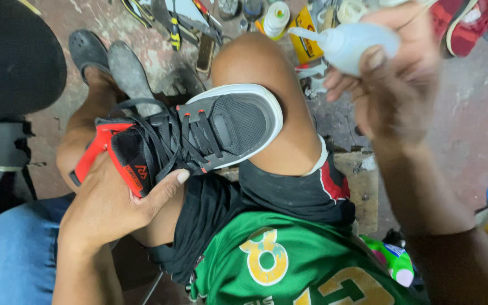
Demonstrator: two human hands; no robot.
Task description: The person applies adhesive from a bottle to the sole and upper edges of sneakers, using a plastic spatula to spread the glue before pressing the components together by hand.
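1. Head view: black sneaker (199, 133), red heel, white sole, lying across bare thighs, toe toward right knee.
2. Left hand (114, 203) clamped around sneaker heel, thumb near laces.
3. Right hand (396, 79) raised, blurred, gripping white squeeze bottle (348, 45), nozzle pointing left.
4. Beyond: grey sandals (108, 62), tools on floor.

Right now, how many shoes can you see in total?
4: a black sneaker on the lap under the left hand, two grey clogs on the floor, and a red shoe top right. Others may be hidden in the clutter.
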